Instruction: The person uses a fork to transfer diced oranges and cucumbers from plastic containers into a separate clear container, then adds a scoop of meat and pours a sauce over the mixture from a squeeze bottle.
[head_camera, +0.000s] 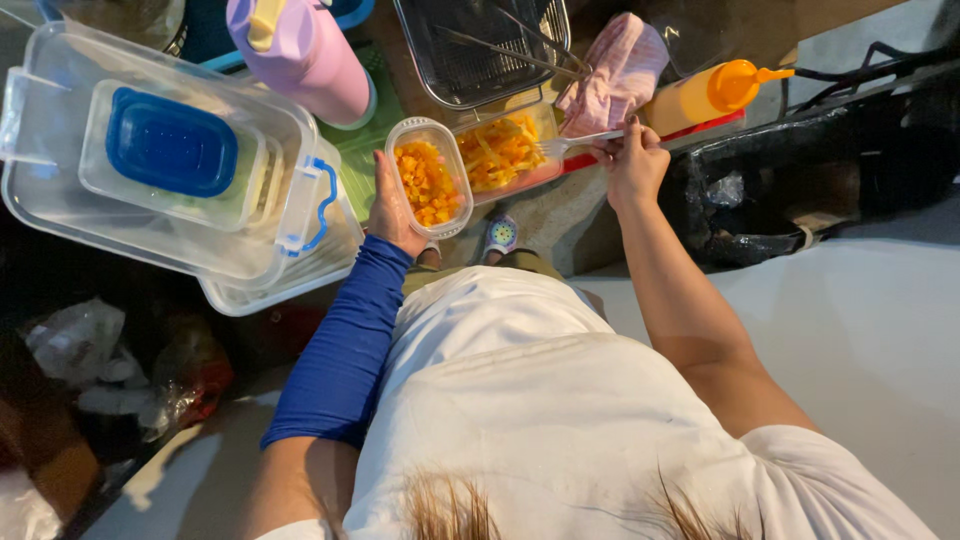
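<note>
My left hand (392, 205), with a blue sleeve on the forearm, holds a small clear oval container (429, 178) filled with diced orange and yellow pieces. My right hand (632, 160) grips a white plastic fork (570, 144) whose tines reach over a rectangular clear container (503, 153) of yellow strips. The two containers sit side by side, touching or nearly so.
Large clear lidded tubs (150, 160) with a blue-lidded box inside stand at left. A lilac bottle (305, 55) is behind them. A wire basket with tongs (480, 45), a pink cloth (615, 70) and an orange squeeze bottle (712, 92) lie behind the containers. Dark bags (800, 180) at right.
</note>
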